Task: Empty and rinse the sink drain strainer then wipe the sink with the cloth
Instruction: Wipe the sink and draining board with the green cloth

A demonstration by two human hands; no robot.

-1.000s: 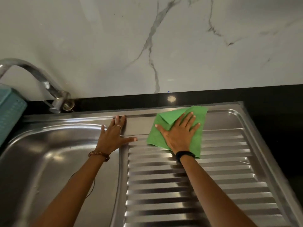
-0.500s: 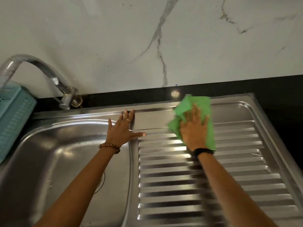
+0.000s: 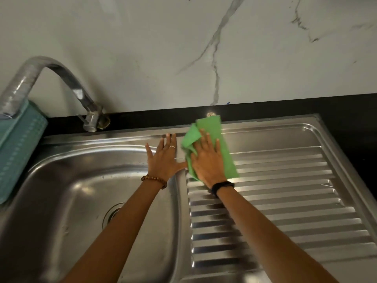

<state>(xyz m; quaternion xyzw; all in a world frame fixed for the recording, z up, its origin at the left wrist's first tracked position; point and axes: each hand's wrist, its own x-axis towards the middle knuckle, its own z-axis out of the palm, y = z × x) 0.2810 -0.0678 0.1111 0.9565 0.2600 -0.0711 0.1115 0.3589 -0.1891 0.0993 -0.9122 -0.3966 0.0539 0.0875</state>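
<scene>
A stainless steel sink (image 3: 61,176) has a basin on the left and a ribbed drainboard (image 3: 285,201) on the right. My right hand (image 3: 208,162) presses flat on a green cloth (image 3: 224,152) at the drainboard's far left corner, beside the basin divider. My left hand (image 3: 163,158) rests flat with fingers spread on the ridge between basin and drainboard, its thumb touching the cloth's edge. The drain (image 3: 111,214) shows partly in the basin floor, my left forearm covering its right side. I cannot tell whether a strainer sits in it.
A curved metal tap (image 3: 61,78) arches over the basin from the back rim. A teal plastic basket (image 3: 18,144) stands at the left edge. A black counter (image 3: 346,111) borders the sink, with a white marble wall (image 3: 183,48) behind it.
My right hand has slid the cloth left along the drainboard's far edge, close to my left hand, and the cloth has bunched at its left side. The view has shifted right and down.
</scene>
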